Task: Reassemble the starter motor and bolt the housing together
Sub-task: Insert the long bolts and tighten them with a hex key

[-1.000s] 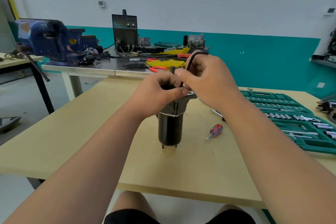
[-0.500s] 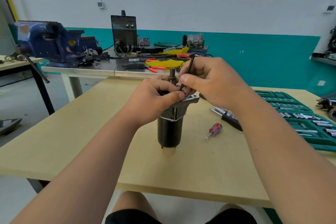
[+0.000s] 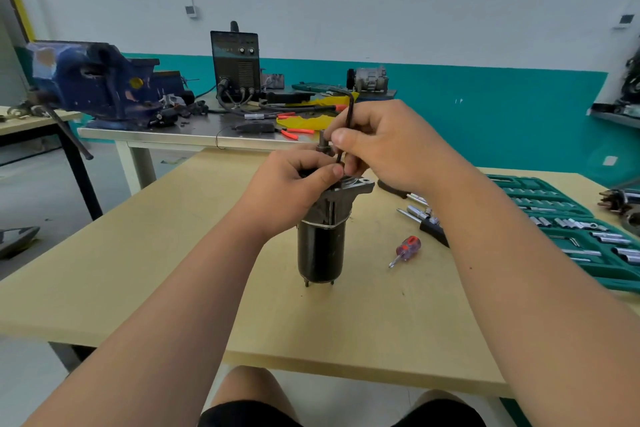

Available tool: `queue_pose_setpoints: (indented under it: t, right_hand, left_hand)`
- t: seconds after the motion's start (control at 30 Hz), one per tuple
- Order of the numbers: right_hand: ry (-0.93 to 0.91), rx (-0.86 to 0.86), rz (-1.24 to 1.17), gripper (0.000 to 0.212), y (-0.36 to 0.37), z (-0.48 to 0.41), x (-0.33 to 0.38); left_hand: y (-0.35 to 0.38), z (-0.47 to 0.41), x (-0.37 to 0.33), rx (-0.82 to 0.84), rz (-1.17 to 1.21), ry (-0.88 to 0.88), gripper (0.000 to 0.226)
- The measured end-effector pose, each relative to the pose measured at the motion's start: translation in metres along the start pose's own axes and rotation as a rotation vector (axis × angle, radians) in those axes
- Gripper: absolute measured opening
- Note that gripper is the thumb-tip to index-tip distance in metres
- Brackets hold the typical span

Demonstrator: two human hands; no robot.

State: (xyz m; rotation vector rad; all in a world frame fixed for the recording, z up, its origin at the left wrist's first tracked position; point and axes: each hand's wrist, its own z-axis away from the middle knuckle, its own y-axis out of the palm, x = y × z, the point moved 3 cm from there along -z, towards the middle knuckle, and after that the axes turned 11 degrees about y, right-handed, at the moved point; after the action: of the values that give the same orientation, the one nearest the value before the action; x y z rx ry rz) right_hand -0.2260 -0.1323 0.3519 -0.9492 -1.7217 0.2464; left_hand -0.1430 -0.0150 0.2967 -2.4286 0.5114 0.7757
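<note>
Here's the starter motor (image 3: 322, 253), standing upright mid-desk (image 3: 138, 288) on its stubby pins, black body down, grey housing up. The left hand (image 3: 291, 191) is clamped around that housing top, fingers curled tight. Right beside it, the right hand (image 3: 391, 149) pinches a black hex key (image 3: 350, 114), its long arm pointing down at the housing. To the right lie a red-handled screwdriver (image 3: 407, 250) and a green socket case (image 3: 571, 229). On the far desk: a blue vise (image 3: 93, 83).
</note>
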Motion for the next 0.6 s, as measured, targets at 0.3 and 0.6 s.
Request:
queue_pose_setpoints:
  t: [0.3, 0.6]
  right_hand:
    - [-0.035, -0.180, 0.112, 0.021, 0.008, -0.002, -0.004]
    - [-0.089, -0.171, 0.076, 0.013, 0.008, 0.000, -0.003]
  left_hand:
    - [0.001, 0.001, 0.000, -0.033, 0.033, -0.016, 0.027]
    - [0.003, 0.005, -0.003, -0.037, 0.052, -0.009, 0.017]
